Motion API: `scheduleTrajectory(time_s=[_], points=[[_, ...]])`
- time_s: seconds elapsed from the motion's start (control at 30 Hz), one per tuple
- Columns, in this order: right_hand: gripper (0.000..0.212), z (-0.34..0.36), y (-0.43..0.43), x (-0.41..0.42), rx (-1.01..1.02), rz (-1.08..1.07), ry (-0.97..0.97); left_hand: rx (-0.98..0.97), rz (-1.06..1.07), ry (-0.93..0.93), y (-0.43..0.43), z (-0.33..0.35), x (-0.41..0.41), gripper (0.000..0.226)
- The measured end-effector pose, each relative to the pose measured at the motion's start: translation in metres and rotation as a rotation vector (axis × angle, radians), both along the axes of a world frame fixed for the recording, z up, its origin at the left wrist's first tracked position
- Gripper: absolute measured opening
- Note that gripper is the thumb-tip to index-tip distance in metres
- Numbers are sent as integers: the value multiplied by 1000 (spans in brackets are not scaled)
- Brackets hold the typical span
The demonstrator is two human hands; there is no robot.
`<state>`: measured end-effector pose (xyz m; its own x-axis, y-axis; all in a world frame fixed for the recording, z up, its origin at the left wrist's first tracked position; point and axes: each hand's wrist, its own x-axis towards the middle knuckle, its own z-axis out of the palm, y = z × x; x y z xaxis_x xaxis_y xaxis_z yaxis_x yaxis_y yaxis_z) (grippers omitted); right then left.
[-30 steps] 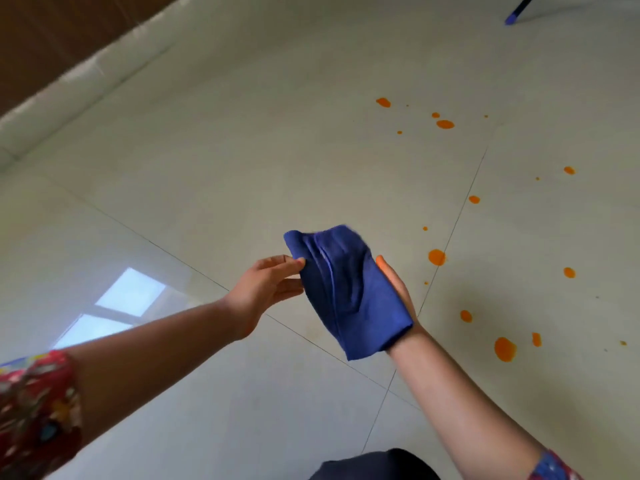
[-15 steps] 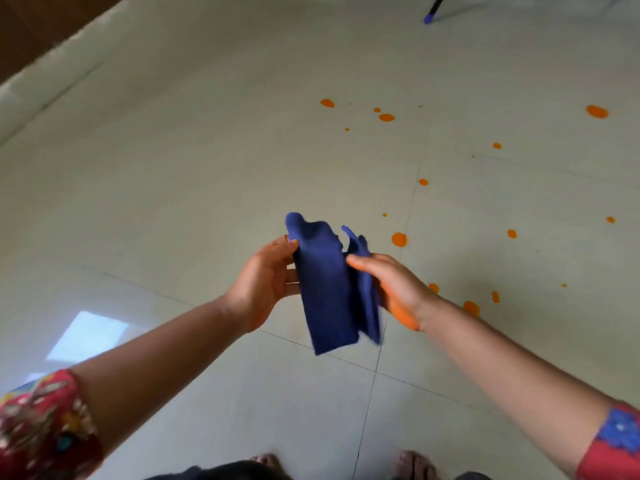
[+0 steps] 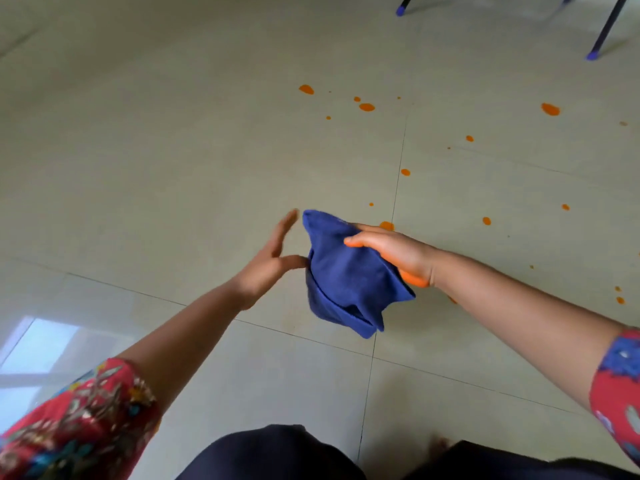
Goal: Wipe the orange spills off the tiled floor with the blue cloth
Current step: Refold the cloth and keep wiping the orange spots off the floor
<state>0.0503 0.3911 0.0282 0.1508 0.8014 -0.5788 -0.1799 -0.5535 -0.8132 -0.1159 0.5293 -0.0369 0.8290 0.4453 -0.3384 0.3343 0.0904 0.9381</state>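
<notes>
Blue cloth point(image 3: 349, 275) — left hand point(image 3: 265, 263) loose now

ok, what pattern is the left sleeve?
The sleeve is red with a floral print; head view.

The person wears a red top whose short sleeves leave both forearms bare: the left sleeve point(image 3: 79, 420) is printed with small flowers and leaves in gold, green and blue, the right sleeve point(image 3: 620, 386) with larger blue flowers and pale leaf shapes. A plain dark garment point(image 3: 277, 455), near black, covers the legs. An orange smear marks the heel of the right hand point(image 3: 398, 252).
</notes>
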Motion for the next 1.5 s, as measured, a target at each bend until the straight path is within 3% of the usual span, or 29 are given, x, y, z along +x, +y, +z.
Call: scheduleTrajectory(time_s=[0.07, 0.13, 0.23, 0.27, 0.33, 0.43, 0.57, 0.73, 0.77, 0.83, 0.93, 1.03, 1.1, 1.2, 1.33, 1.5], points=[[25, 0, 6, 5, 2, 80, 113, -67, -222, -17, 9, 12, 9, 61], [32, 0, 2, 20, 69, 52, 305, -84, -242, -37, 14, 19, 14, 38], [74, -17, -26, 29, 175, -335, 769, -159, -17, -116, 11, 16, 16, 20], [84, -29, -40, 21, 148, -448, 821, -201, 80, -142, 7, 12, 14, 19], [83, -52, -57, -6, 62, -469, 873, -245, 218, -138, -1, 4, 9, 13], [62, -71, -53, -29, 23, -455, 631, -163, 215, -39, -4, 1, -5, 14], [50, -66, -35, -20, -4, -512, 242, -35, 138, -54, 10, 8, -30, 20], [10, -47, -11, -1, 108, -558, -107, 64, 505, -23, 19, 13, -39, 7], [9, -41, -4, 2, 99, -567, -179, 71, 541, -21, 20, 15, -38, 12], [30, -31, 11, 8, 102, -565, -256, 65, 551, -42, 27, 22, -36, 38], [50, -14, 34, 19, 220, -367, -380, 142, 348, 42, 43, 39, -33, 66], [51, 4, 63, 28, 207, -39, -872, 468, 215, 250, 62, 59, -22, 60], [43, 13, 79, 30, 231, -6, -1117, 709, 256, 283, 73, 73, -15, 48], [34, 23, 88, 29, 359, -85, -1229, 955, 360, 224, 83, 90, -17, 37], [33, 8, 67, 20, 513, -14, -1279, 1074, 332, 145, 65, 80, -45, 25], [19, -47, 14, 2, 372, 306, -1311, 916, 179, 349, 15, 15, -86, 15]])
